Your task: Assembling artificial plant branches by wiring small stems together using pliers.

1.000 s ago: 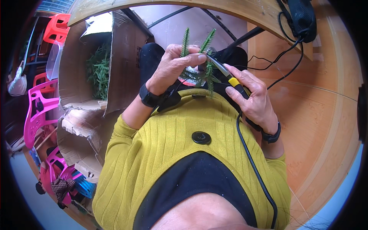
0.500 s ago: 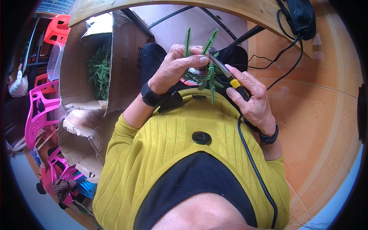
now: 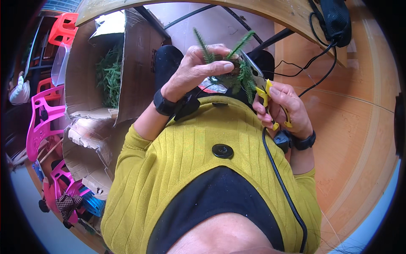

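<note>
Green sprigs [image 3: 111, 76] in cardboard box [image 3: 135, 67]

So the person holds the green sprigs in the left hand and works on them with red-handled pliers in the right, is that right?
Not quite: the head view shows the pliers have yellow handles, not red. The rest holds: the left hand grips the green sprigs and the right hand works the pliers.

sprigs [image 3: 230, 67] between both hands, cardboard box [image 3: 91, 89] left, wooden table [image 3: 359, 106] right
</note>
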Demonstrator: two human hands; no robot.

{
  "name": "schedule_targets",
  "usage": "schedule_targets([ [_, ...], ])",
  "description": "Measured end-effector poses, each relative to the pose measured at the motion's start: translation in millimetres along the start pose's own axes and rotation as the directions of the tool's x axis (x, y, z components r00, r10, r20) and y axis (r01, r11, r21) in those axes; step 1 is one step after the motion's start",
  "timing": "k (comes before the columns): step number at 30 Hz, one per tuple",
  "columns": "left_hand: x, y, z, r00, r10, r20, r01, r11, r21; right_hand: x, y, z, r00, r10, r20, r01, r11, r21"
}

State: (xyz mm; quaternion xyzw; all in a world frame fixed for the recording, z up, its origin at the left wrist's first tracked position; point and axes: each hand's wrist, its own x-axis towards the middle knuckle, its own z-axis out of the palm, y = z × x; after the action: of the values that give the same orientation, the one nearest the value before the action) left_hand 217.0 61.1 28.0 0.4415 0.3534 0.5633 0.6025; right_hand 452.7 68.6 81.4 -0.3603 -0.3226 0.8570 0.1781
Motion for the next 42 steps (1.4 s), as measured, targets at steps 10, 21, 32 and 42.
schedule_targets([
  [10,1.0,-9.7,-11.6,0.998,-0.059,0.016,0.060,0.997,-0.040,1.5,-1.7,3.4,0.984,-0.155,-0.090,0.096,0.882,-0.462],
  [21,-0.7,-5.1,-11.8,0.999,-0.053,-0.007,0.053,0.996,0.069,0.0,-12.5,7.0,0.916,-0.401,0.013,0.155,0.324,-0.933],
  [32,4.1,-3.8,-16.5,0.976,0.201,0.087,-0.213,0.782,0.586,12.6,-26.4,-13.2,1.000,-0.014,-0.017,0.000,0.782,-0.624],
  [42,4.8,-10.1,-16.2,0.970,0.231,0.076,-0.243,0.941,0.237,27.2,-17.3,-33.0,0.980,0.098,0.174,-0.038,0.946,-0.321],
])
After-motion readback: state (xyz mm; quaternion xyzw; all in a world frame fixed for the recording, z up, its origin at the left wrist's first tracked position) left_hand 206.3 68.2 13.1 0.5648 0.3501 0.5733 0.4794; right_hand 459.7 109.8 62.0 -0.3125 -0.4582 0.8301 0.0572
